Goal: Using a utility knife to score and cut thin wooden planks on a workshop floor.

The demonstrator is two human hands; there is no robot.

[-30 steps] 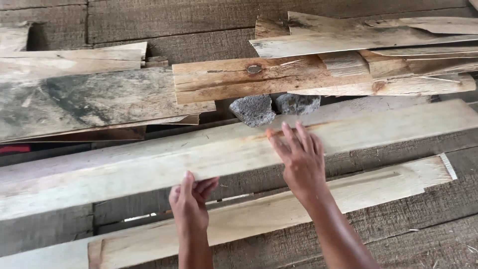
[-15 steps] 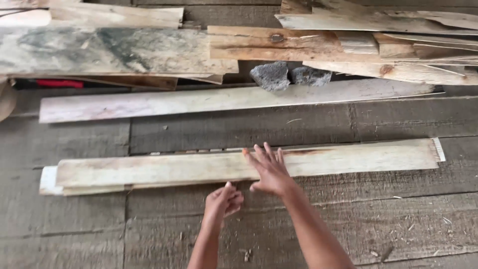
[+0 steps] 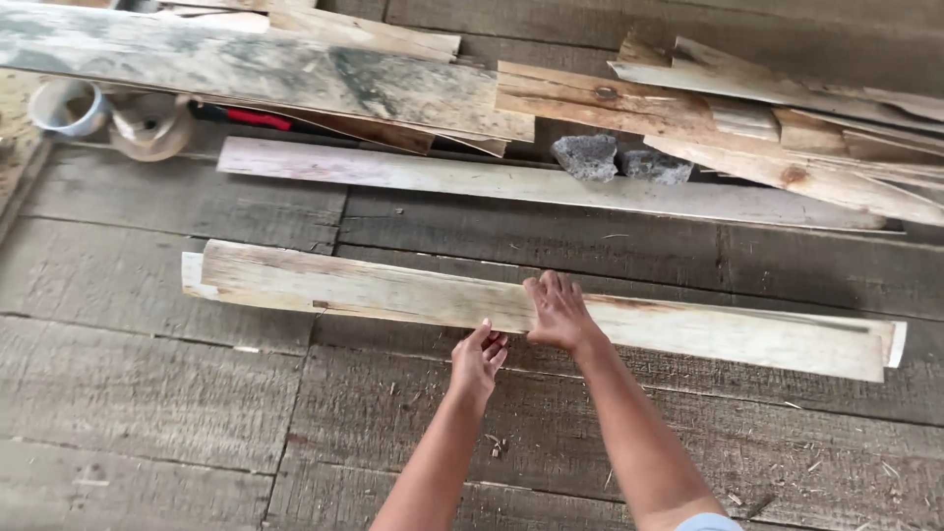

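Head view: the pale plank (image 3: pixel 393 290) now lies nearer, flat under the right hand (image 3: pixel 559 313), fingers spread on it. The left hand (image 3: pixel 479 359) curls at its near edge, maybe just touching.

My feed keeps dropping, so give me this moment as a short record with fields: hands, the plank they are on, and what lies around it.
right hand: right hand flat on top of the pale plank, fingers spread
left hand: left hand at the plank's near edge, fingers curled; grip cannot be told
pale plank: pale plank lies flat on the grey wooden floor, over a second thin board
behind: long plank, two grey stones, heap of rough boards
far left: tape rolls
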